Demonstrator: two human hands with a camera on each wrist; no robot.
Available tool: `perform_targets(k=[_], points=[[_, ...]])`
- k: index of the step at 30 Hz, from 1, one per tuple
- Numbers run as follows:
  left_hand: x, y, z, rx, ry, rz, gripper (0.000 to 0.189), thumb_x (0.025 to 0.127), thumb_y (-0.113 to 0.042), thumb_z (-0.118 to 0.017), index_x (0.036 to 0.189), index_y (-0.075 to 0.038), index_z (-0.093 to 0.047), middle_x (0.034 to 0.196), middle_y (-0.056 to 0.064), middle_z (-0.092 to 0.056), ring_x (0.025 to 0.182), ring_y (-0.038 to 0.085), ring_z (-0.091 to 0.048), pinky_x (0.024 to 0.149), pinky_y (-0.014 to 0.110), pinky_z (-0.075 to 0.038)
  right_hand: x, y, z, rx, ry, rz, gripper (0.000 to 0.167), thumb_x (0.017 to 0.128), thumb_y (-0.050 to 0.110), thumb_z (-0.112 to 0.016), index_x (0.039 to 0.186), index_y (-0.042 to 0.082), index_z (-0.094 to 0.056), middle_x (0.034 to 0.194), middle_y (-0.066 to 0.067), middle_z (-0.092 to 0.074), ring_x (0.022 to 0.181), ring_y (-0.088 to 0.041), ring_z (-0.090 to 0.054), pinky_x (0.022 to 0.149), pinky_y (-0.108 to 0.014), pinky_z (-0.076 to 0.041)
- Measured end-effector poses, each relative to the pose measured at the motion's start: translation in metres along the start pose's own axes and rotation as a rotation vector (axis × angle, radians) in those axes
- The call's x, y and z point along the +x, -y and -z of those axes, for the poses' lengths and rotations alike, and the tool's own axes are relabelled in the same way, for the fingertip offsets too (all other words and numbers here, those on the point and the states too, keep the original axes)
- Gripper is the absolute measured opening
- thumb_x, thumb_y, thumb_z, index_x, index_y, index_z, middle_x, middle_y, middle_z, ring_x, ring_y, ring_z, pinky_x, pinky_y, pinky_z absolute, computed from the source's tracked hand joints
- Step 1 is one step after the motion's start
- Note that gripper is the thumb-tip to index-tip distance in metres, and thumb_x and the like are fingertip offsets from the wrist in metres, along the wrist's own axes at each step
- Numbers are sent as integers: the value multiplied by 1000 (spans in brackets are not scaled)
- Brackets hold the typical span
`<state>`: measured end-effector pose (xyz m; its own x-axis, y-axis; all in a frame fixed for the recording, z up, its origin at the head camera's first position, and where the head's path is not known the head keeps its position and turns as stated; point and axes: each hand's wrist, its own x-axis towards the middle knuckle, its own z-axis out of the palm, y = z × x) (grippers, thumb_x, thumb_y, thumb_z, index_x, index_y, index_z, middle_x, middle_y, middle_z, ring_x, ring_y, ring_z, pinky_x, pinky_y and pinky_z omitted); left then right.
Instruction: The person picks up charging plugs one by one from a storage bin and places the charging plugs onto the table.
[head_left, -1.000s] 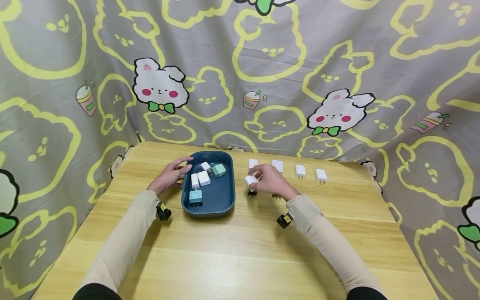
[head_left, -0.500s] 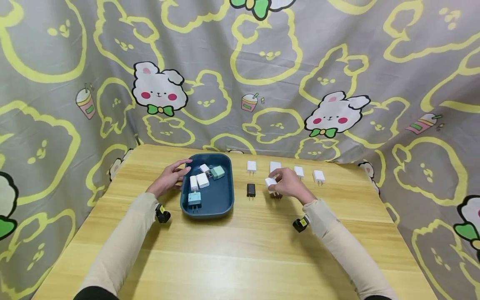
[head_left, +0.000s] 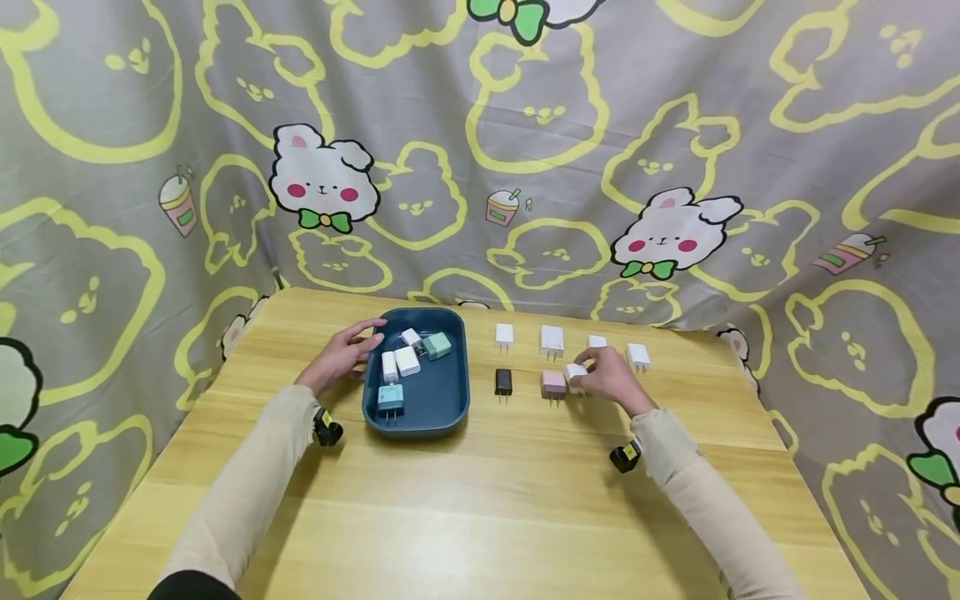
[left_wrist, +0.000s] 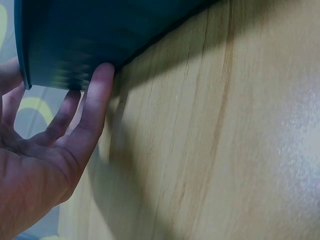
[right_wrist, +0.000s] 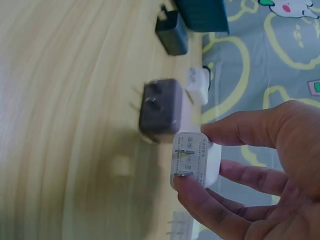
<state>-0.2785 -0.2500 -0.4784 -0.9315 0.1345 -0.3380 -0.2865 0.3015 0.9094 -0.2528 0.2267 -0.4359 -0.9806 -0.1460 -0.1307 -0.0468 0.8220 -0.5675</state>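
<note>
A white plug charger is held between the thumb and fingers of my right hand, just right of a pinkish charger. In the right wrist view the charger's printed face and two metal prongs show, a fingertip by one prong. My left hand touches the left side of a dark blue tray; in the left wrist view fairly straight fingers rest against its outer wall. Inside the tray lie several chargers: white ones, a green one and a light blue one.
Along the back of the wooden table stands a row of white chargers, one partly behind my right hand. A black charger lies in front of that row, right of the tray. A patterned curtain hangs behind and at both sides.
My right hand has carried the white charger rightward, from above the black charger, past the pinkish one, to its right side. The left hand stays at the tray.
</note>
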Motion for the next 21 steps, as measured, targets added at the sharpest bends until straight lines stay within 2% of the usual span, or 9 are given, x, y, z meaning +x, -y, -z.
perform_targets(k=[4,8,10,14,16,21], points=[[-2,-1,-1,-16,4,-5,55,105,-45,-52,156,-37,-37,156,22,-40,102,18,-68,77,35,-59,0,-12,-2,-17,-17,-18,42,82,18,-80,118,-2,-70,119,-27,-70,97,-33,-70,71,-34,-56],[-8,-7,-1,-36,14,10,54,106,-40,-51,157,-34,-36,157,23,-39,104,20,-67,77,36,-59,-1,-21,-2,-7,-21,-34,41,83,17,-79,117,-3,-69,140,-25,-61,102,-35,-70,73,-35,-58],[-11,-13,-2,-36,21,18,53,107,-36,-50,158,-32,-36,157,24,-38,106,22,-67,77,37,-59,-2,-25,0,-2,-23,-47,42,83,16,-79,118,-4,-68,144,-25,-57,103,-36,-70,73,-35,-59],[-12,-16,-3,-33,21,21,53,108,-33,-50,158,-30,-35,157,25,-38,108,25,-66,77,37,-58,-4,-30,2,-3,-33,-59,43,82,15,-79,118,-5,-68,133,-29,-64,95,-34,-72,71,-35,-59],[-10,-14,-2,-32,20,17,53,108,-35,-50,158,-31,-35,157,24,-38,107,24,-66,76,36,-58,-5,-32,2,-6,-38,-60,42,82,15,-79,116,-6,-68,121,-31,-69,87,-30,-72,70,-35,-58],[-4,-3,-1,-25,16,-2,55,105,-42,-51,157,-36,-36,157,22,-40,104,18,-66,76,34,-57,-6,-36,1,-1,-28,-88,42,81,13,-80,116,-8,-68,103,-27,-73,69,-17,-67,66,-31,-54]])
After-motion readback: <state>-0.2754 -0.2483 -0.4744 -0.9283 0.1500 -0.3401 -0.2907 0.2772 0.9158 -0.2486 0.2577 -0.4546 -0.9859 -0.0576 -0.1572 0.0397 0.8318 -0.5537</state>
